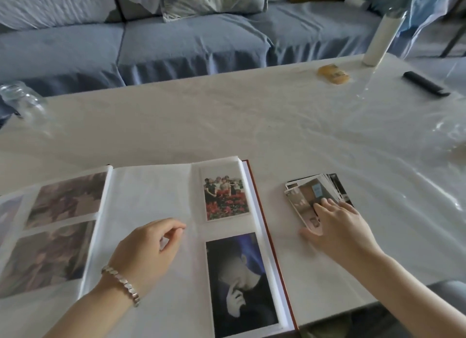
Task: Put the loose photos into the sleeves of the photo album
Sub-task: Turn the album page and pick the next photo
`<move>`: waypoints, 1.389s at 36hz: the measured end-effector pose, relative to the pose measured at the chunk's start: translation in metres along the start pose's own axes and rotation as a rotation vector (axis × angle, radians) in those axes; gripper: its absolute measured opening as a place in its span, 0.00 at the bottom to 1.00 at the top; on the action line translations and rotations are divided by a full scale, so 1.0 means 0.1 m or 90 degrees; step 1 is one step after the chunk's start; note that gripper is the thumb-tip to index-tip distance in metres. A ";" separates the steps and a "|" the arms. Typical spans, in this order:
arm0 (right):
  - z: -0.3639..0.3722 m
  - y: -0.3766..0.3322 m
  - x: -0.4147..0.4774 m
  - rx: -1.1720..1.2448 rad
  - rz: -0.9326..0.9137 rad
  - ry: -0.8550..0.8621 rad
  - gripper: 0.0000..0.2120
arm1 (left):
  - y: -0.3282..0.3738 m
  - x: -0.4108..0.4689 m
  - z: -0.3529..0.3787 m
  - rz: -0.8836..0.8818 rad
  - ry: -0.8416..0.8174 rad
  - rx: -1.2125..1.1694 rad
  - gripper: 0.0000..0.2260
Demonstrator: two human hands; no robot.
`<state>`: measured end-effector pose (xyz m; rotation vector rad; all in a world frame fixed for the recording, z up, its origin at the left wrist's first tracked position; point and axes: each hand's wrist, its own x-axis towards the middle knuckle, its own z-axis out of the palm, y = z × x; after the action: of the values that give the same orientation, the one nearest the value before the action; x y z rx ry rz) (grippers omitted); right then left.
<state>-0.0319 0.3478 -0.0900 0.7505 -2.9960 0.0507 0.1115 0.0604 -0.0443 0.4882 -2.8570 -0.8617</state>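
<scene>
The photo album (151, 191) lies open on the table in front of me. Its right page holds a group photo (225, 194) in the upper right sleeve and a dark portrait (239, 282) below it. The left column of that page is empty. My left hand (148, 249) rests on the empty column with fingers curled, thumb and forefinger pinching the sleeve film. A stack of loose photos (312, 194) lies to the right of the album. My right hand (338, 226) lies on the stack, straight fingers touching the top photo and the thumb beside its near edge.
The album's left page (55, 226) holds two blurred photos. A white bottle (378, 42) with a clear cap, a yellow packet (332, 73) and a black remote (426, 83) sit at the far right. A glass jar (20, 98) stands far left. A blue sofa lies beyond.
</scene>
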 end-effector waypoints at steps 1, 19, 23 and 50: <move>-0.01 0.00 -0.01 0.001 -0.005 0.003 0.16 | 0.00 0.00 0.00 -0.005 -0.001 -0.002 0.10; -0.38 -0.30 -0.09 0.135 -0.032 0.308 0.12 | 0.14 -0.01 0.14 -0.033 -0.089 -0.079 0.06; -0.50 -0.74 -0.07 0.225 -0.185 0.340 0.17 | 0.34 -0.01 0.10 -0.145 -0.154 -0.404 0.12; -0.71 -2.33 0.27 0.572 -0.239 -0.138 0.06 | -0.57 -0.41 -0.98 -0.188 0.105 -0.142 0.11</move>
<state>0.0573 0.1329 -0.0127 1.4270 -2.8608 1.4315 0.1850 -0.0214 0.0048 0.9185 -2.5382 -1.1116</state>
